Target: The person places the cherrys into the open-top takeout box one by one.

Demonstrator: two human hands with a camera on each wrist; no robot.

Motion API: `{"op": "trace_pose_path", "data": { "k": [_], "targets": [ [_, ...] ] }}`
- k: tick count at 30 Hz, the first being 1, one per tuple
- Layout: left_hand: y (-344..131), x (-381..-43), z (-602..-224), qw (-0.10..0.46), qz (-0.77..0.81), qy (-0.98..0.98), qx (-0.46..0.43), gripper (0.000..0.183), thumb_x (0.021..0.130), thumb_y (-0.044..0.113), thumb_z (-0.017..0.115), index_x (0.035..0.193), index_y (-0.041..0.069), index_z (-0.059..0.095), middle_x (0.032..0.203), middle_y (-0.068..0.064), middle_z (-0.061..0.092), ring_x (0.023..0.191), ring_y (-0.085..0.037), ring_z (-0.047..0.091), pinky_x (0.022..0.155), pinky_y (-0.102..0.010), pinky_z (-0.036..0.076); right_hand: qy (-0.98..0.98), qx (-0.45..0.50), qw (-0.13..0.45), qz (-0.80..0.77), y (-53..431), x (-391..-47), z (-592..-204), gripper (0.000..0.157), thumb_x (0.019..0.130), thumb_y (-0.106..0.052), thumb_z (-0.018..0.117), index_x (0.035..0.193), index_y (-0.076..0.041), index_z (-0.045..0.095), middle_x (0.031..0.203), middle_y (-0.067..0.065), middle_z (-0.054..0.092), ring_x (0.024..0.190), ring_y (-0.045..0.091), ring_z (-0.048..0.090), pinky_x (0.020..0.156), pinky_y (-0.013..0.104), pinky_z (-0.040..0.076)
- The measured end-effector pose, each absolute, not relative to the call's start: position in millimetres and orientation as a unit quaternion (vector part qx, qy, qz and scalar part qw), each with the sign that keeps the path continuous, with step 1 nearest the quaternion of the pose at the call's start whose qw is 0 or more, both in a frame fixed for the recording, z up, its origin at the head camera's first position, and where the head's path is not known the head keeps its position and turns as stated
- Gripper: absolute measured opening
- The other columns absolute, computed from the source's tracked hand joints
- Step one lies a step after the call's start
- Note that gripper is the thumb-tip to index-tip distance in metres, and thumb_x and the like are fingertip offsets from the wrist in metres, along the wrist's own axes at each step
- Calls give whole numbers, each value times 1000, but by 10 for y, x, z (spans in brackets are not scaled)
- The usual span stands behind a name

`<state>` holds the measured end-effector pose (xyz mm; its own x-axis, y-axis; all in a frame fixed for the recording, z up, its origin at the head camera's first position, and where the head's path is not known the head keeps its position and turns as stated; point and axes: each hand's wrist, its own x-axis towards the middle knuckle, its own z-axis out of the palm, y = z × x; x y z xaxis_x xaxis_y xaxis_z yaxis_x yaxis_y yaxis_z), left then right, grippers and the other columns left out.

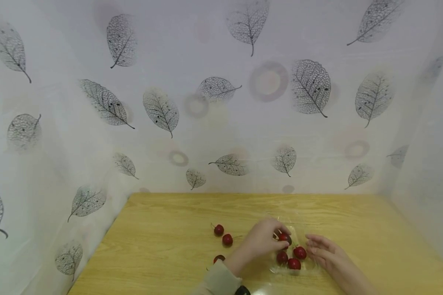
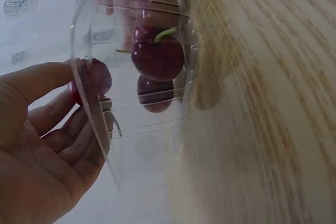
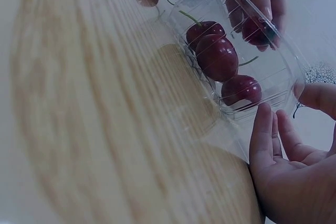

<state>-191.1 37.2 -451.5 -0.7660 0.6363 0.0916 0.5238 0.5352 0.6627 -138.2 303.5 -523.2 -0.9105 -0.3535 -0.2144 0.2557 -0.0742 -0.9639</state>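
Note:
My left hand (image 1: 264, 238) pinches a dark red cherry (image 2: 94, 81) between thumb and fingers, at the rim of a clear plastic box (image 3: 286, 59). Three cherries lie together inside the box, among them a cherry (image 1: 294, 263) nearest me and one with a green stem (image 2: 157, 59). On the box's other side my right hand (image 1: 326, 254) has its fingers lightly bent, with fingertips (image 3: 263, 113) right at the clear wall. Its thumb is by the rim.
On the wooden table (image 1: 162, 233), left of the box, lie three more cherries: a far cherry (image 1: 218, 230), a middle cherry (image 1: 227, 239) and one cherry (image 1: 219, 258) partly behind my left sleeve (image 1: 221, 280). A leaf-patterned white sheet (image 1: 225, 123) surrounds the table's back and sides.

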Motion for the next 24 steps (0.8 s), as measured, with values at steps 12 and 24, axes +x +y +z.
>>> {"op": "trace_pose_path", "data": {
  "k": [12, 24],
  "targets": [
    [475, -1895, -4634, 77, 323, 886, 324, 27, 86, 14, 89, 111, 18, 80, 101, 13, 76, 85, 7, 60, 78, -10, 49, 632, -33, 219, -743, 3040, -1387, -5242, 35, 113, -11, 46, 148, -11, 48, 129, -18, 60, 120, -6, 62, 104, 14, 52],
    [541, -1843, -4628, 61, 246, 916, 311, 27, 84, 24, 92, 109, 27, 80, 96, 18, 70, 83, 7, 56, 75, -10, 47, 632, -46, 214, -743, 3039, -1386, -5242, 30, 113, -10, 45, 139, -22, 53, 129, -15, 59, 120, -4, 61, 105, 14, 52]
  ]
}}
